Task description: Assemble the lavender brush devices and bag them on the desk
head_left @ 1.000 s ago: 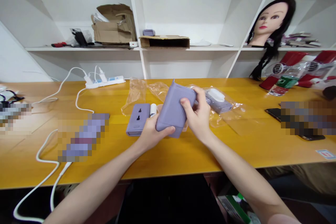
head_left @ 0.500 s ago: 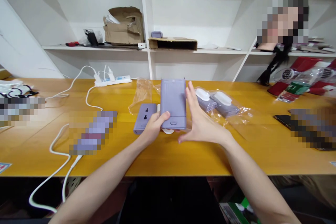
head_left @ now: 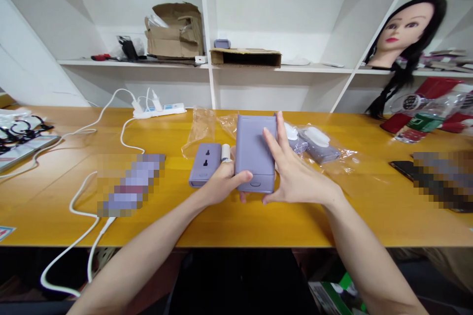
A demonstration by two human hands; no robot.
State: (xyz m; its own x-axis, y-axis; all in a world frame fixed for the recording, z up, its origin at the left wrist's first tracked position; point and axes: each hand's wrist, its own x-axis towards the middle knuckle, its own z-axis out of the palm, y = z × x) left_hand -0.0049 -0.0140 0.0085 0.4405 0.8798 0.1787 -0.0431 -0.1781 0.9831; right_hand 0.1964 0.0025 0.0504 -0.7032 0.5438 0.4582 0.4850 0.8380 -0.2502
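Observation:
Above the middle of the table, a lavender plastic case with a small oval mark near its lower end is held upright, face toward me. My left hand grips its lower left side, thumb on the front and fingers partly hidden behind. Against the right side rests my right hand, its fingers spread along the edge and front, the thumb by the lower corner. Just left lies a similar lavender case with two dark keyhole-shaped slots. A small white cylinder stands between them.
Bagged lavender pieces with white tops lie behind my right hand. A phone-like device with a white cable is at left, a power strip at the back. A bottle stands right, below a mannequin head on the shelf.
The held case has moved slightly right and lower, its lower end tipped nearer to me. My right hand, earlier beside it with fingers apart, now has fingers on its right side and front.

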